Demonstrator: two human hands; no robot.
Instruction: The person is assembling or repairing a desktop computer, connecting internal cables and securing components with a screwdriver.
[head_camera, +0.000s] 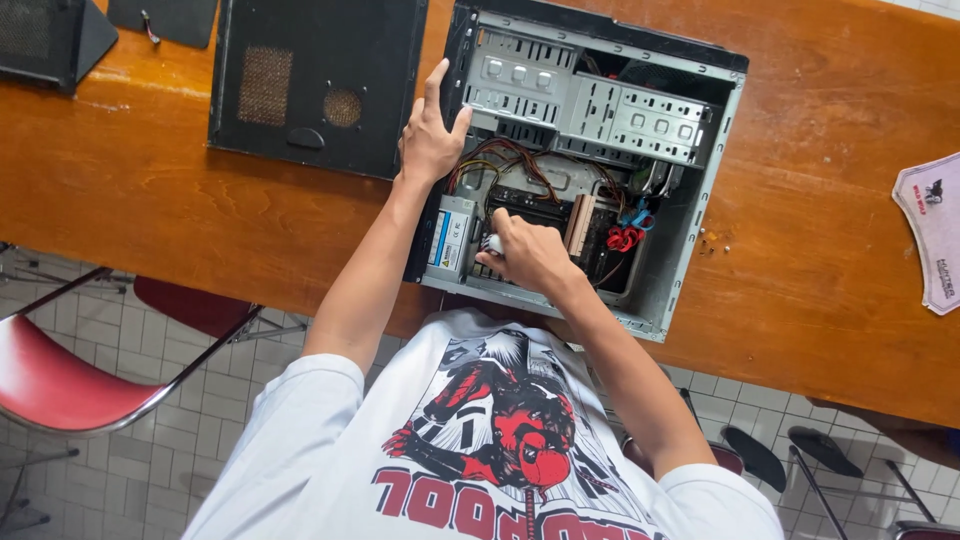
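Note:
An open computer case (690, 230) lies on its side on a wooden table (150, 190). My left hand (432, 135) rests flat on the case's left rim, beside the metal drive cage (585, 95), holding nothing. My right hand (530, 255) is down inside the case over the dark board, with its fingers closed on a small pale object (493, 243) whose kind I cannot make out. A silver power supply (452, 238) sits just left of that hand. Coloured wires (505, 160) run between the two hands, and red cables (625, 238) lie to the right.
A black side panel (315, 80) lies left of the case. Other black parts (50, 35) sit at the far left corner. Small screws (712, 240) lie right of the case, and a pale cloth (935, 230) at the right edge. A red chair (60, 385) stands below the table.

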